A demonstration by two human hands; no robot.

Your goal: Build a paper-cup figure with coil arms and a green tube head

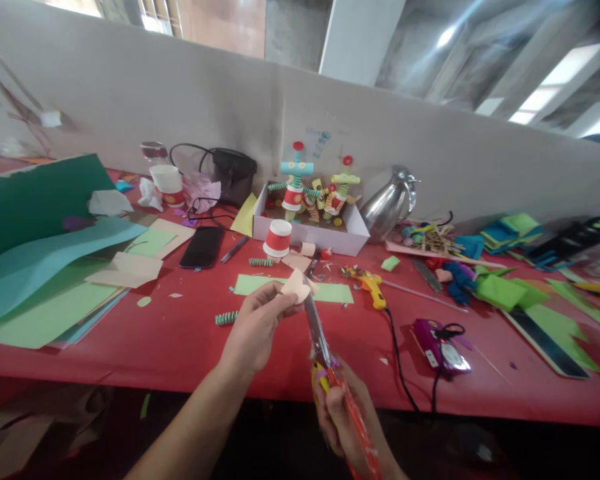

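Observation:
Between the fingers and thumb of my left hand (260, 317) is a small peach piece of paper (296, 285), raised above the red table (170, 340). My right hand (343, 403) is closed around the handles of a pair of scissors (317, 330). Their metal blades point up and away, with the tips at the paper's right edge. Behind the paper lies a light green paper strip (335, 293). Two green-striped paper springs (261, 262) rest close by, and a red and white paper cup (277, 238) stands upside down farther back.
A yellow glue gun (373, 287) lies right of my hands, its cord running to a purple power box (437, 347). Behind stand a white box (315, 237) with paper-cup figures and a metal jug (387, 203). Left are a phone (202, 247) and coloured paper sheets (55, 300).

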